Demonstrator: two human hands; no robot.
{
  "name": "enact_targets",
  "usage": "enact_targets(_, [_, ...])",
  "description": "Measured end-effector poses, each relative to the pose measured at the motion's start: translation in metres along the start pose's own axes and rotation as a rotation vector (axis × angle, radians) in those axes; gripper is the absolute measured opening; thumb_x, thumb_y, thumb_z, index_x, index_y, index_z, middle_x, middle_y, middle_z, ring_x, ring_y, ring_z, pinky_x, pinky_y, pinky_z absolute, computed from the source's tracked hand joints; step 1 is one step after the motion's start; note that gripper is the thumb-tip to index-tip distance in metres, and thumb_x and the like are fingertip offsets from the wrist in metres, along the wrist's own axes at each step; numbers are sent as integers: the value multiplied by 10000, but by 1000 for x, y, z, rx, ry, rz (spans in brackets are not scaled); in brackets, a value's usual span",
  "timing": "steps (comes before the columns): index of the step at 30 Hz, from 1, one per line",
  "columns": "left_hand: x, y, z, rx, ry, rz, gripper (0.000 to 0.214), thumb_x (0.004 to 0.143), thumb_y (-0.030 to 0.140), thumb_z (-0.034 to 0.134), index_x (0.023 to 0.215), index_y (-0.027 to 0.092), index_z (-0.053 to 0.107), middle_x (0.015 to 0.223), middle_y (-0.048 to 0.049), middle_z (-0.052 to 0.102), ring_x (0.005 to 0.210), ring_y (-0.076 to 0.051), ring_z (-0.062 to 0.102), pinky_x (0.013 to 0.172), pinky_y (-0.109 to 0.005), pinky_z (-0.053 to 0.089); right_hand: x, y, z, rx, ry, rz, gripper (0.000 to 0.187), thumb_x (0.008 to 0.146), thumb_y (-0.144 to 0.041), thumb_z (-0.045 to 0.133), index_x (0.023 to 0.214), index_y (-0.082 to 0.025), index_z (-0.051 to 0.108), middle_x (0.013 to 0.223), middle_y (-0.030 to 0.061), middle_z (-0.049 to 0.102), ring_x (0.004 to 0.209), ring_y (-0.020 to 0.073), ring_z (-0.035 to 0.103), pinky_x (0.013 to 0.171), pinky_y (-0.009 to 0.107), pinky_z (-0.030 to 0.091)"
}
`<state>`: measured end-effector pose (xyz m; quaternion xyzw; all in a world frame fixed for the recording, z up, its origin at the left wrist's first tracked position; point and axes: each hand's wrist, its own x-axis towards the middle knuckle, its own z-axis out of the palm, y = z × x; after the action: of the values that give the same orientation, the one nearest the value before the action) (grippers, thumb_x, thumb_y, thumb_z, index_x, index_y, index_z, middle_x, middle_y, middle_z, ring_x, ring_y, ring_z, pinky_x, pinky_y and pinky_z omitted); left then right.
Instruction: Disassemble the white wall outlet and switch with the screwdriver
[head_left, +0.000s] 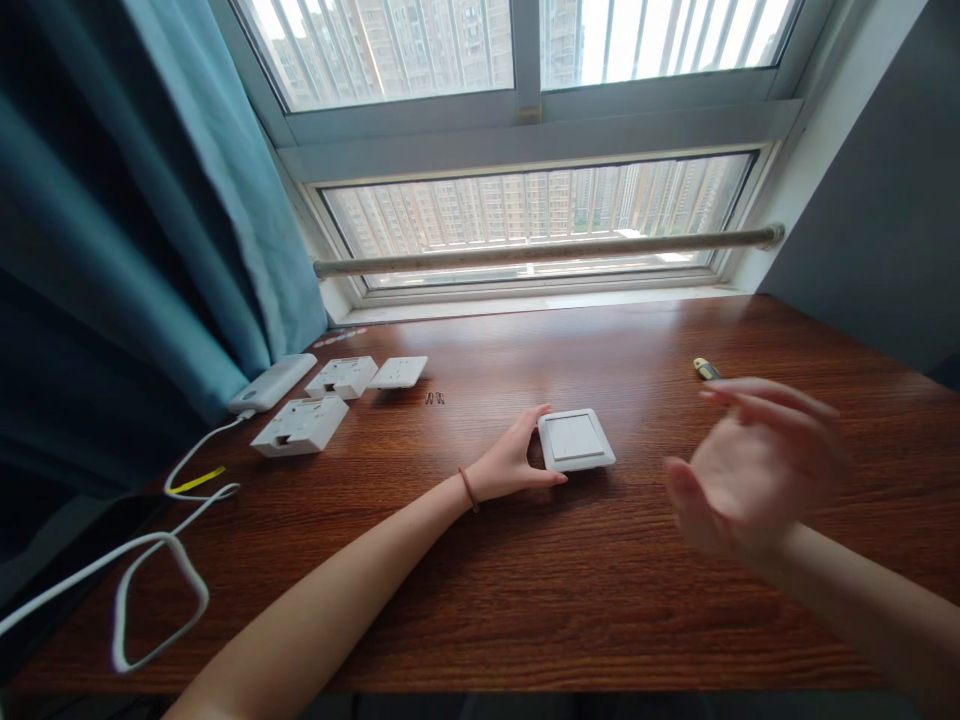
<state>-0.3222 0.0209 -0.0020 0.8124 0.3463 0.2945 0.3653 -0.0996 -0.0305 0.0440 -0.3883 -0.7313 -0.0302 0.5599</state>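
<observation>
A white square wall switch point(575, 440) lies flat on the wooden table point(525, 580) near its middle. My left hand point(514, 463) grips the switch's left edge between thumb and fingers. My right hand point(750, 470) hovers above the table to the right of the switch, palm turned inward, fingers spread and holding nothing; it is slightly blurred. Just beyond my right hand's fingertips lies a small yellow and black screwdriver point(705, 368).
At the back left lie a white power bank point(272, 382) with a white cable point(161, 545), two white switch boxes point(300, 424) point(342, 376), a white faceplate point(399, 372) and small screws point(434, 398). A teal curtain point(150, 200) hangs at left. A window point(525, 215) runs behind.
</observation>
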Motion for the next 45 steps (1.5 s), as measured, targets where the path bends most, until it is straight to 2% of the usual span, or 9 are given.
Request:
enact_targets(2, [0,0,0,9,-2,-1,910,585,379,746,1328,166,266,1352,-157,345,1245,-288,360,1056,-442,286,-2,10,16,46,-10,93,385,834,-332,506,1196,-232,419,1166,105,510,1054,268,490,851,470,445])
enact_targets(7, [0,-2,0,46,-8,2,897,585,370,744,1316,144,277,1345,-165,343,1246,-291,354,1057,-436,285,-17,43,44,99,-201,541,298,820,-349,483,1069,-185,474,1055,117,554,806,221,568,659,375,503])
enact_targets(14, [1,0,-1,60,-27,-40,908,586,359,743,1325,141,263,1350,-165,347,1240,-295,355,1052,-433,286,-19,52,41,226,-468,813,256,800,-376,470,892,-163,580,651,17,597,381,112,493,373,259,408])
enact_targets(21, [1,1,-1,-16,-30,-82,936,571,296,754,1343,149,246,1357,-160,353,1238,-297,361,1059,-422,265,-13,51,42,620,-459,1055,160,738,-260,571,839,-142,533,454,-65,498,326,61,434,301,163,352])
enact_targets(28, [-1,-1,0,-155,-44,-85,953,563,237,761,1353,155,234,1375,-166,336,1272,-300,319,1079,-418,225,-19,46,46,813,-450,1099,182,741,-293,588,843,-175,493,627,-16,591,472,100,546,384,199,446])
enact_targets(33, [1,1,2,-526,-41,-47,947,586,134,739,1355,235,196,1404,-137,298,1305,-263,284,1077,-403,234,-23,44,49,940,-365,1078,241,738,-341,611,882,-200,479,749,-5,630,631,132,609,529,241,498])
enact_targets(36, [3,9,6,-741,74,-69,967,546,92,756,1331,268,220,1402,-121,299,1279,-263,330,1036,-403,306,-23,41,49,1046,-271,1037,269,736,-366,623,900,-207,480,824,8,646,702,154,627,591,270,509])
enact_targets(40, [1,25,17,-918,239,-252,676,591,117,743,1185,173,426,1238,-132,502,1136,-233,496,988,-352,363,-24,37,50,1081,-148,966,262,766,-357,605,938,-218,466,925,22,634,791,169,630,649,292,517])
enact_targets(45, [-6,40,24,-1122,200,-366,315,786,270,591,1080,177,527,1137,-105,588,976,-190,599,875,-325,450,-26,32,51,1057,-131,918,264,770,-360,604,944,-227,457,1000,31,615,857,180,619,660,302,524])
